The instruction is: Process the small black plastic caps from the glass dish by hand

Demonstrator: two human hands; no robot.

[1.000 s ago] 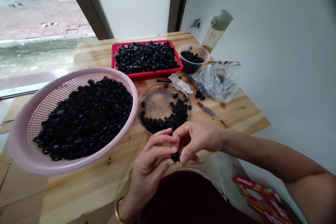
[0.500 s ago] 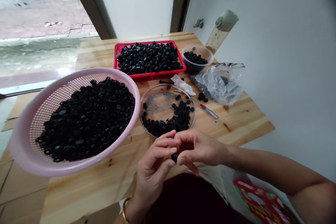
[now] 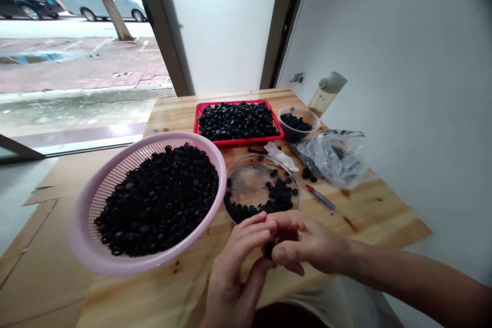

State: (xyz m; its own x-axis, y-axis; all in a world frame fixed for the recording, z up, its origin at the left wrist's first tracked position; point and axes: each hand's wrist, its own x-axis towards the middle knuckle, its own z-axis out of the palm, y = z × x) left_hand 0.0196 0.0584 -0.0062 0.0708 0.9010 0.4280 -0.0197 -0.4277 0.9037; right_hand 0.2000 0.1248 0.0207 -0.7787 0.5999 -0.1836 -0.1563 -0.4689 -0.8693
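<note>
Between the fingertips of both hands is a small black round part [image 3: 269, 251], mostly covered by the fingers. My left hand [image 3: 242, 256] is closed on it from the left. From the right, my right hand [image 3: 307, 243] pinches it between thumb and fingers. Just beyond the hands stands a clear round dish [image 3: 246, 184] with many small black discs [image 3: 279, 195] heaped along its near and right side. Left of the hands, a pink plastic colander [image 3: 79, 230] holds a large heap of black ring-shaped parts [image 3: 161, 200].
A red basket [image 3: 249, 142] full of black caps is at the back. Beside it are a clear tub [image 3: 300, 133] of black parts, a bottle [image 3: 328, 93] and a plastic bag [image 3: 338, 159]. A screwdriver [image 3: 321, 197] and white tissue [image 3: 282, 156] lie on the wooden table [image 3: 384, 210].
The camera has tilted up, so the table sits lower and vehicles outside show. Both hands keep hold of the small black part, with fingers slightly shifted.
</note>
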